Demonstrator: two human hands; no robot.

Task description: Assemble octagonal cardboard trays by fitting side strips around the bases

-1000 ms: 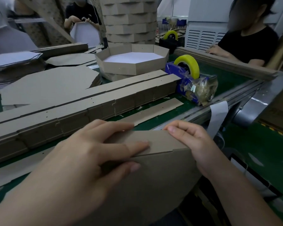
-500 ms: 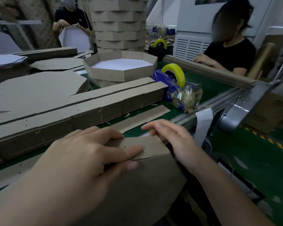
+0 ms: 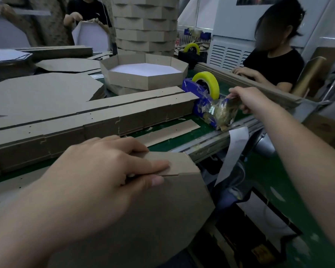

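**Q:** Where is the work piece?
**A:** The tray base sits tilted at the near edge of the table and extends past that edge toward you. The side strip lies folded over the upper edge of the base.

**Q:** What is the left hand doing?
**A:** Your left hand pinches the side strip against the base. The fingers lie flat on top of the strip, and the thumb sits under its edge on the base face.

**Q:** What is the right hand doing?
**A:** Your right hand is at the right edge of the table, at the front end of the blue tape dispenser. Its fingers are bent and touch the wad of clear tape there. You cannot tell whether they hold a tape end.

**Q:** What else is on the table?
**A:** A yellow tape roll stands upright in the dispenser. Two long strip stacks lie across the middle of the table. One loose strip lies flat between the stacks and the near edge. A finished tray rests toward the far edge.
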